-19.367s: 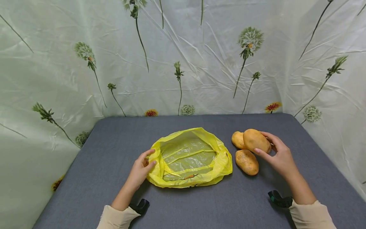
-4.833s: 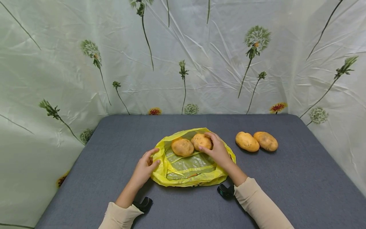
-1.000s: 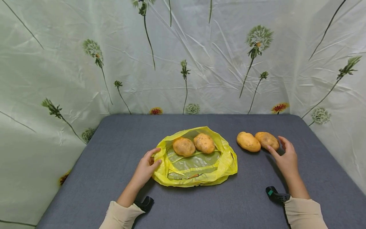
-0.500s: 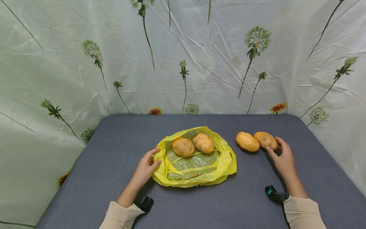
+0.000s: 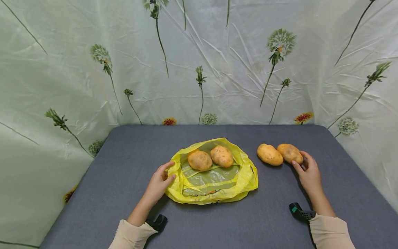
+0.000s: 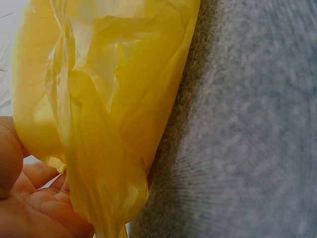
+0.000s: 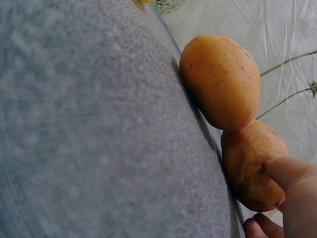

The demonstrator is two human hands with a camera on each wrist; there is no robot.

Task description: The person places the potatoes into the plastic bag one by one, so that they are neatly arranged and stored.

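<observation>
A yellow plastic bag (image 5: 245, 180) lies mouth-up on the table, its opening spread wide. Inside, against its far side, two potatoes rest: one on the left (image 5: 200, 160) and one on the right (image 5: 222, 156). My left hand (image 5: 156, 185) grips the bag's left rim between thumb and fingers; the left wrist view shows the yellow film (image 6: 114, 124) beside the palm. On the table to the right, two more potatoes touch end to end. My right hand (image 5: 309, 174) pinches the right-hand potato (image 5: 290, 153), thumb on its near side. The other potato (image 5: 269, 154) lies untouched.
The dark grey cloth-covered table (image 5: 199, 224) ends at the back against a pale curtain (image 5: 233, 69) with a printed flower pattern. Black wrist devices, one on the left (image 5: 158, 223) and one on the right (image 5: 301, 211), stick out beside each forearm.
The right hand has let go of a potato in the bag and moved right to the outermost potato, closing its fingers nearer round it. Two potatoes have gone into the bag. Left hand stays.
</observation>
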